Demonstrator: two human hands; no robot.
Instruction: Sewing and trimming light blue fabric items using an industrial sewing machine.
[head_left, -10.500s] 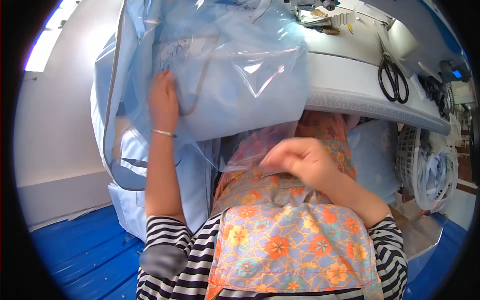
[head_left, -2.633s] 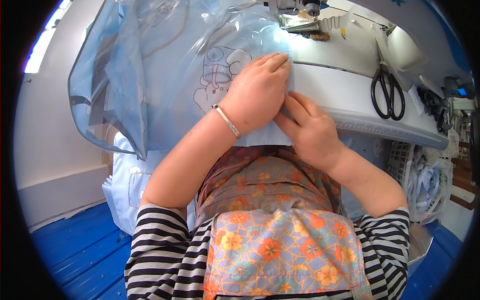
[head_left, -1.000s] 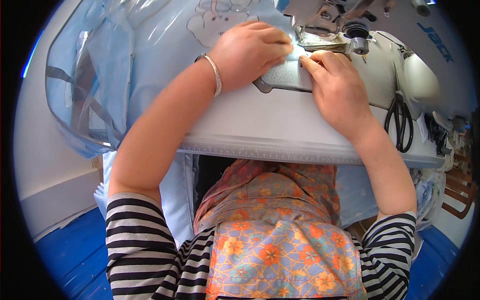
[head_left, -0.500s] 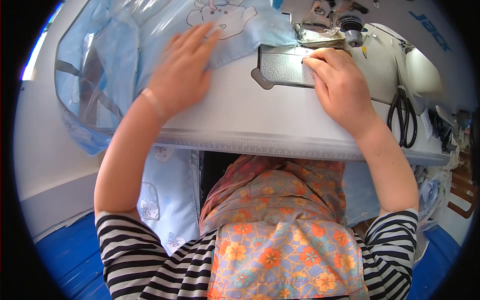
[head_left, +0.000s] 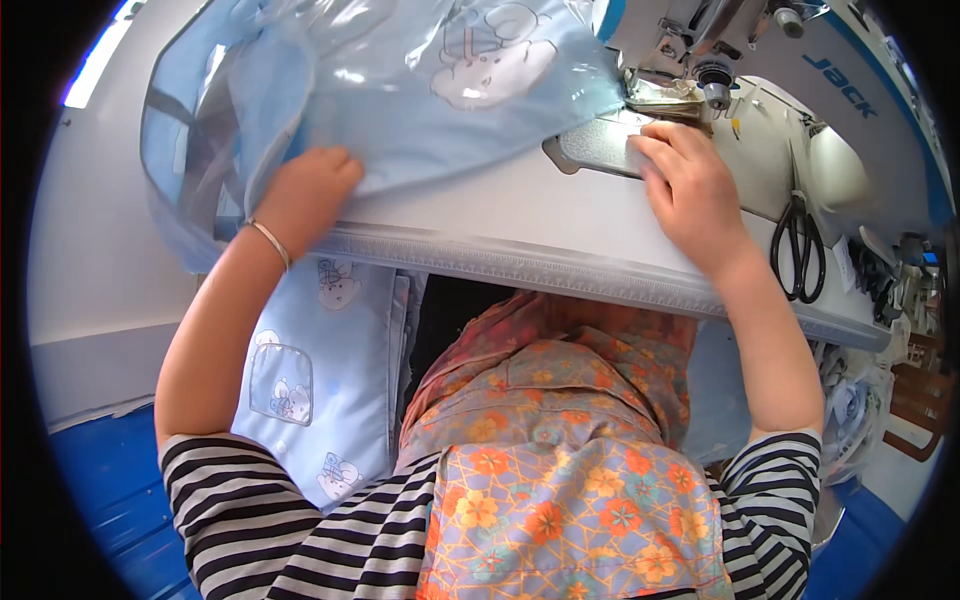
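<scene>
Light blue fabric (head_left: pixel 400 140) with printed cartoon animals and a glossy clear film spreads over the left of the white sewing table (head_left: pixel 480 205). My left hand (head_left: pixel 310 195), slightly blurred, is closed on the near edge of this fabric, with its fingers curled. My right hand (head_left: pixel 690 190) is over the metal plate (head_left: pixel 605 145) of the sewing machine (head_left: pixel 715 75), below and to the right of the needle area. Its thumb and fingers are pinched together; whatever they hold, if anything, is hidden.
Black-handled scissors (head_left: pixel 798 245) lie on the table at the right. A ruler strip (head_left: pixel 480 258) runs along the front edge. More printed blue fabric (head_left: pixel 320 370) hangs below the table at left. Small dark items (head_left: pixel 875 275) and a clear plastic bag (head_left: pixel 850 400) are at far right.
My left hand has come nearer and to the left, curling from spread fingers onto the fabric. The fabric's edge has shifted nearer and right, partly covering the plate. My right hand has barely moved.
</scene>
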